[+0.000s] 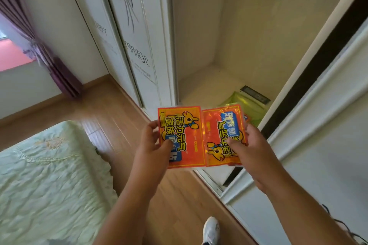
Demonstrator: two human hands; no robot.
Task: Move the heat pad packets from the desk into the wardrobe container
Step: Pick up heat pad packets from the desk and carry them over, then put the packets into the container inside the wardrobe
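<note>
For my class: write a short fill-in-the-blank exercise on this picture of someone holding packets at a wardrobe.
1. Each hand holds one ____ packet.
2. The left hand holds its packet at the packet's ____ edge.
3. A ____ container sits on the wardrobe floor.
4. The bed lies on the person's ____ side.

Missing words: orange; left; green; left

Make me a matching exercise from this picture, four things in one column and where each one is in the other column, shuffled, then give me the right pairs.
Things:
1. orange foil heat pad packet with the blue label at its bottom
2. orange foil heat pad packet with the blue label at its top
3. translucent green plastic container
4. pale green embroidered bedspread

Places:
A. on the wardrobe floor
B. lower left of the view
C. held by the right hand
D. held by the left hand

Pairs: 1-D, 2-C, 3-A, 4-B
</note>
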